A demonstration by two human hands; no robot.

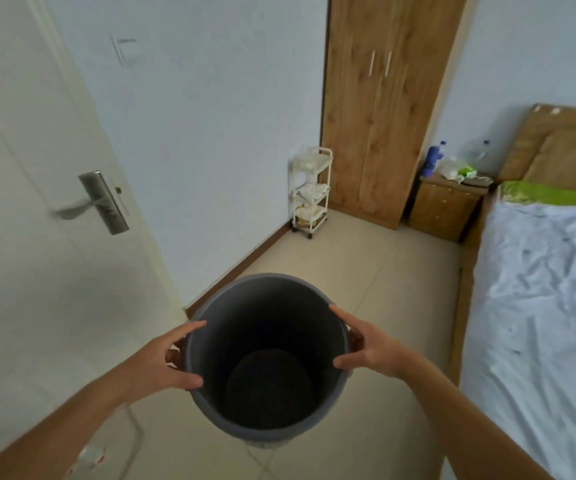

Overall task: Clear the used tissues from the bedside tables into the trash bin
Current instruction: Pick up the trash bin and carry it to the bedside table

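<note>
Left hand (pixel 162 362) and right hand (pixel 366 348) grip opposite rims of the empty grey trash bin (pixel 265 420), held above the floor. The bedside table (pixel 447 211) stands well apart; pinch-only holds risk slippage.

A strip of pale tiled floor (pixel 345 271) lies open between the white wall and the blue-sheeted bed (pixel 539 306). At its far end stand a white three-tier wheeled cart (pixel 311 192), a tall wooden wardrobe (pixel 380 109) and a small wooden bedside cabinet (pixel 444 211), whose surface is crowded with bottles and bags. The open white door (pixel 37 202) closes off the left side.
</note>
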